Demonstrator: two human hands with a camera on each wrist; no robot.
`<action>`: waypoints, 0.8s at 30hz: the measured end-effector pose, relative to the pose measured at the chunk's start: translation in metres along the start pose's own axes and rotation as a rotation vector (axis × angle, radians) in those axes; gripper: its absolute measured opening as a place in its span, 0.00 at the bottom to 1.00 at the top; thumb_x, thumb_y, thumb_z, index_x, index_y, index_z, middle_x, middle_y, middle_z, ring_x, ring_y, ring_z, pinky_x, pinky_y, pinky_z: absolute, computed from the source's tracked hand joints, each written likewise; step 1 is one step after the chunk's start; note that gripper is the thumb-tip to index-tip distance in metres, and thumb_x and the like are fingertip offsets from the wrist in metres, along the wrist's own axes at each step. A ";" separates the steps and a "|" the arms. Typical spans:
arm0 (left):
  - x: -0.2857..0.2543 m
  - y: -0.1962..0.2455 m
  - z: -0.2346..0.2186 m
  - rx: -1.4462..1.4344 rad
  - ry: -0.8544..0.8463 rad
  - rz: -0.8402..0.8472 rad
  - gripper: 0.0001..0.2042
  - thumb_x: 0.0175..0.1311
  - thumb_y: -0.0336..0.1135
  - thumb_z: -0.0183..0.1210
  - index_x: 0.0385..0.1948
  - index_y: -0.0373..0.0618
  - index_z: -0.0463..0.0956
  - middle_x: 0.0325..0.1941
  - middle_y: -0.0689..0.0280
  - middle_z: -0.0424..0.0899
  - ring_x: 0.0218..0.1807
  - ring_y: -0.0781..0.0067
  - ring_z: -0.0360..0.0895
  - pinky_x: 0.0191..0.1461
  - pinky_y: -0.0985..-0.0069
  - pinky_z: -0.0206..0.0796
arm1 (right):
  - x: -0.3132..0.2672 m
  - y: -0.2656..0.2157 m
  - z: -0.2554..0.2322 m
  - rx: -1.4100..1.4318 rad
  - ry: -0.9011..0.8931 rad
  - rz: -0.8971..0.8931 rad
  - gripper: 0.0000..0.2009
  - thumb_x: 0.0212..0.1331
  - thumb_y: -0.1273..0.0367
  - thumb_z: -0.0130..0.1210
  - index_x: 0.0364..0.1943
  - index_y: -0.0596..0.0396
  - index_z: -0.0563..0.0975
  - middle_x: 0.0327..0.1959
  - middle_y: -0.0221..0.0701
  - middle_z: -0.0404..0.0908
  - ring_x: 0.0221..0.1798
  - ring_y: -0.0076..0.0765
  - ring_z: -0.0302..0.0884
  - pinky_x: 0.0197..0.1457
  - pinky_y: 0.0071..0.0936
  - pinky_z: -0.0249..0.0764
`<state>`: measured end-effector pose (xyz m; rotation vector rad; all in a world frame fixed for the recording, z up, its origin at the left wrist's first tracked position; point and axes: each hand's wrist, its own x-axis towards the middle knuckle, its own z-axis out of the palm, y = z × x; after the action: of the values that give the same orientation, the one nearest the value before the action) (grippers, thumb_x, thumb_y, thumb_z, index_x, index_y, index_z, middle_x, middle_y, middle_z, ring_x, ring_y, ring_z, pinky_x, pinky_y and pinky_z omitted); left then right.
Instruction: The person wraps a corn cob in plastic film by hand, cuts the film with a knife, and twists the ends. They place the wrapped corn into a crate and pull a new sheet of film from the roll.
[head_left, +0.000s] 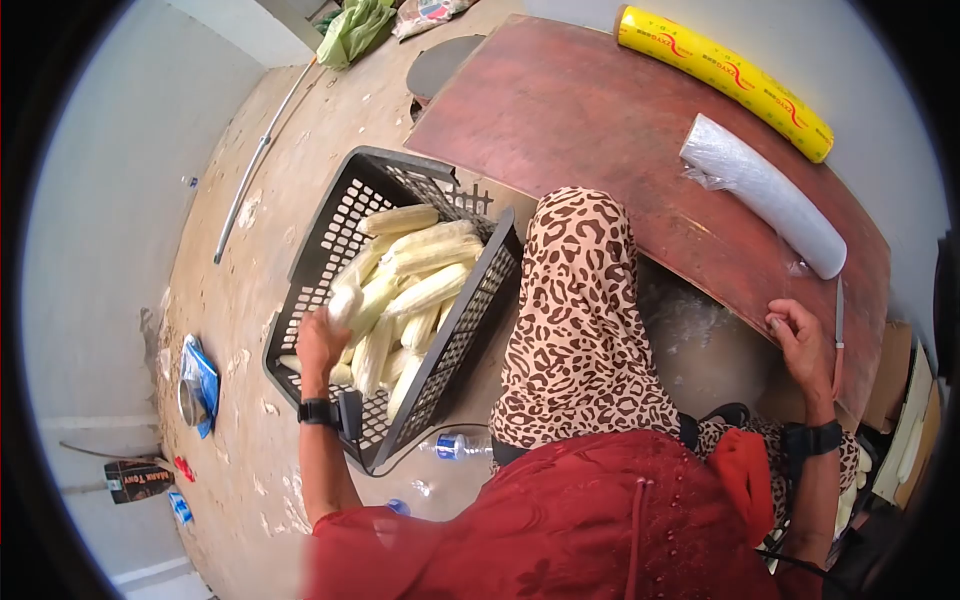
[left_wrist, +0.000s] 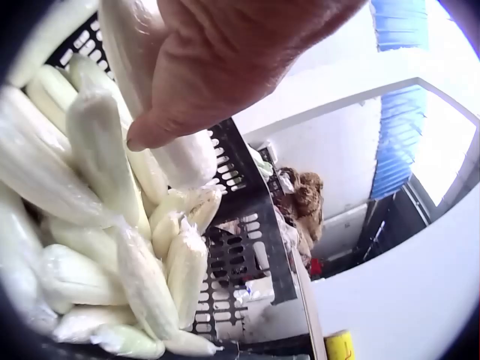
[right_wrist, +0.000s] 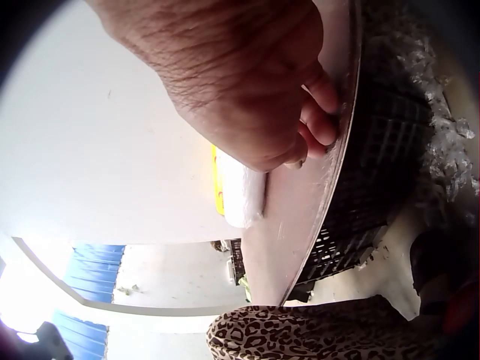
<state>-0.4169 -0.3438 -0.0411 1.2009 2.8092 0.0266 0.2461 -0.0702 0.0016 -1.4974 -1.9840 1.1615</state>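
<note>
Pale ears of corn (head_left: pixel 430 290), wrapped in clear film, fill much of a black plastic crate (head_left: pixel 385 165) beside the person's knee. At the crate's near left side, my left hand (head_left: pixel 322 345) grips one whitish wrapped ear of corn (left_wrist: pixel 187 161). In the left wrist view its thumb lies along that ear, and the other fingers are hidden behind the hand. My right hand (head_left: pixel 800 345) is at the near edge of the reddish table (head_left: pixel 560 110), fingers loosely bent and holding nothing. Beside it lies a knife (head_left: pixel 839 310) with a pinkish handle.
A roll of clear film (head_left: pixel 765 195) and a yellow printed roll (head_left: pixel 725 75) lie on the table. A plastic bottle (head_left: pixel 460 446) is on the floor by the crate. Farther left are a metal pole (head_left: pixel 262 150) and a blue packet (head_left: pixel 200 385). Cardboard (head_left: pixel 890 380) stands at right.
</note>
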 end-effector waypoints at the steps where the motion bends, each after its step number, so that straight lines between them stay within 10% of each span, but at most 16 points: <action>1: -0.011 0.002 -0.002 0.006 -0.044 0.008 0.20 0.42 0.40 0.68 0.37 0.38 0.77 0.39 0.46 0.79 0.43 0.44 0.78 0.47 0.56 0.72 | 0.001 0.001 0.000 0.011 -0.018 0.018 0.07 0.63 0.76 0.52 0.43 0.61 0.75 0.33 0.23 0.77 0.34 0.15 0.71 0.39 0.15 0.68; 8: -0.078 0.028 0.027 -0.123 -0.473 0.035 0.22 0.39 0.41 0.70 0.35 0.36 0.78 0.39 0.47 0.83 0.43 0.47 0.81 0.48 0.61 0.72 | -0.002 -0.001 0.001 0.004 0.017 -0.028 0.07 0.61 0.76 0.54 0.42 0.63 0.77 0.29 0.23 0.78 0.30 0.15 0.70 0.36 0.17 0.68; 24: -0.043 0.005 0.020 -0.074 -0.510 -0.024 0.23 0.41 0.38 0.69 0.42 0.36 0.80 0.36 0.51 0.85 0.40 0.57 0.84 0.46 0.68 0.75 | -0.019 -0.011 -0.001 -0.105 0.024 -0.099 0.07 0.58 0.76 0.55 0.40 0.63 0.77 0.28 0.31 0.80 0.31 0.21 0.74 0.35 0.21 0.70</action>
<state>-0.3819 -0.3720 -0.0577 0.9872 2.3545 -0.1542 0.2470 -0.0877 0.0137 -1.4372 -2.1067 1.0090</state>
